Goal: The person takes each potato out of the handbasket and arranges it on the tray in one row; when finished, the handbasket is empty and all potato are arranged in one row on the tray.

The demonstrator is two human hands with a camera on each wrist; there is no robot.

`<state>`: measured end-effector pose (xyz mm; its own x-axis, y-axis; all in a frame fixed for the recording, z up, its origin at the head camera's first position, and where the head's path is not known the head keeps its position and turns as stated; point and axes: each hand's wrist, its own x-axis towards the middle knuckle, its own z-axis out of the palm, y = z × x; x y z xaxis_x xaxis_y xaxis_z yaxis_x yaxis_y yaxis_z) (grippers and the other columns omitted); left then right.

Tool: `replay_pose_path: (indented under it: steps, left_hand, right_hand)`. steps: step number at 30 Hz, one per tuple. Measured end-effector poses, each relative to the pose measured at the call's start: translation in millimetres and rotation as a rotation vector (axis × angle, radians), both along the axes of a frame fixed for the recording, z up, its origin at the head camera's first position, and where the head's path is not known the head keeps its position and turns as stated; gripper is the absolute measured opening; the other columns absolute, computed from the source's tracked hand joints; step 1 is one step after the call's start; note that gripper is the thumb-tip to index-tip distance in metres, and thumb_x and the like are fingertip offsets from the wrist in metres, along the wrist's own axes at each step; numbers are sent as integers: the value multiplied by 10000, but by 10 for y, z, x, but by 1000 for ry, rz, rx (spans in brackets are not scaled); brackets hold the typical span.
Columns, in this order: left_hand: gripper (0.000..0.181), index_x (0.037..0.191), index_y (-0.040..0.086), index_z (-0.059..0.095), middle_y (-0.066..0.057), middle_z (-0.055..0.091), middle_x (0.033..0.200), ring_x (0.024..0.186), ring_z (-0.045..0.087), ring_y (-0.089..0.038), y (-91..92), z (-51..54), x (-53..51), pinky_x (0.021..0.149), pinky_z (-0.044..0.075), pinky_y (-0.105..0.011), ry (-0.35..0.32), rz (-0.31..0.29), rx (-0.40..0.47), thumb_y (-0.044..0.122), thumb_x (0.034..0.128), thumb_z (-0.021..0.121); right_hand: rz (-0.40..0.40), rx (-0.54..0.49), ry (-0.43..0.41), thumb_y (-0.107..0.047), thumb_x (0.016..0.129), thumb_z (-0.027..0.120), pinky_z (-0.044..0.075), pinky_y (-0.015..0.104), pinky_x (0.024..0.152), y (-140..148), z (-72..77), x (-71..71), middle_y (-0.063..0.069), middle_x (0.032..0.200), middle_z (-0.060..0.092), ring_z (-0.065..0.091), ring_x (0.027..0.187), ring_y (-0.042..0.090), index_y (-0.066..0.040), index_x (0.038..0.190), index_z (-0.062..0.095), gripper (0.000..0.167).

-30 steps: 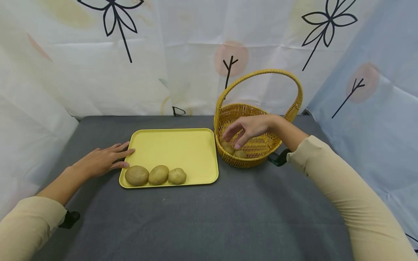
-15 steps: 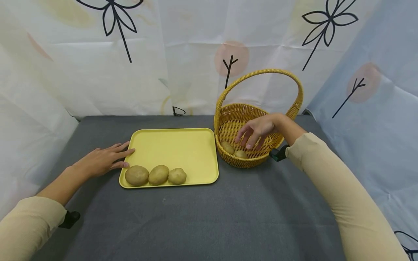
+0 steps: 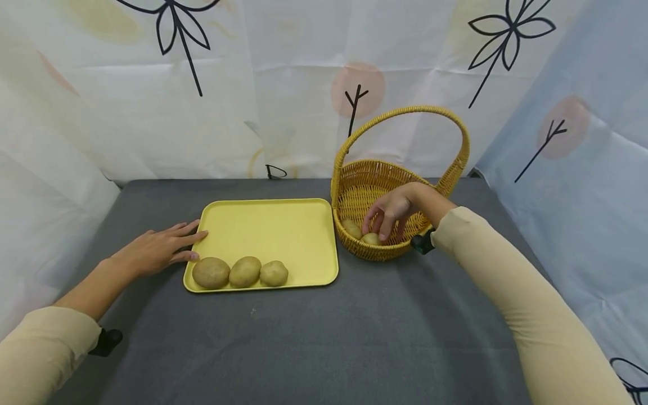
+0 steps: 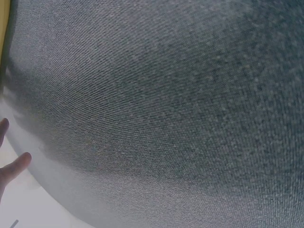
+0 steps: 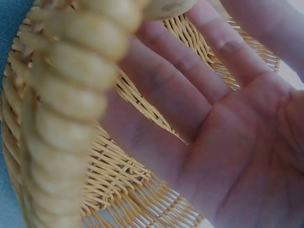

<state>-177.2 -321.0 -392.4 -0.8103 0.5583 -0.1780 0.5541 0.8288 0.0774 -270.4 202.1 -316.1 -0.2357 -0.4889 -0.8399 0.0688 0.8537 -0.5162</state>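
Inside the wicker basket (image 3: pixel 369 174), the right hand (image 3: pixel 394 212) reaches down with its fingers around the nearer potato (image 3: pixel 371 239); another potato (image 3: pixel 351 228) lies just left of it. In the right wrist view the fingers of the right hand (image 5: pixel 199 95) extend toward a potato (image 5: pixel 168 7) at the top edge; whether they grip it cannot be told. The left hand (image 3: pixel 154 250) rests with spread fingers on the left rim of the yellow tray (image 3: pixel 268 225). Three potatoes line the tray's near edge: one (image 3: pixel 210 273), a second (image 3: pixel 245 272) and a third (image 3: pixel 274 273).
The basket's tall handle (image 3: pixel 405 109) arches above the right wrist. Dark grey cloth (image 3: pixel 304 337) covers the table, and a white patterned curtain (image 3: pixel 293 84) hangs behind it. In the left wrist view mostly grey cloth (image 4: pixel 166 114) shows.
The right hand has moved right within the basket, then down and slightly left to the nearer potato. The left hand has stayed on the tray's rim.
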Motion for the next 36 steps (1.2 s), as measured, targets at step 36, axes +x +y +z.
replay_pose_path:
  steps: [36]
  left_hand:
    - [631,1496,131,482,-219,334,1570,1381,402,-430,-2,-1,-1,860,412,-671,5,1,4,497,987,554]
  right_hand:
    - [342,-61,289,-164,943,701,460,396,958,-51,196,105,115,1274,576,531,1183,240,-79,1422,527,517]
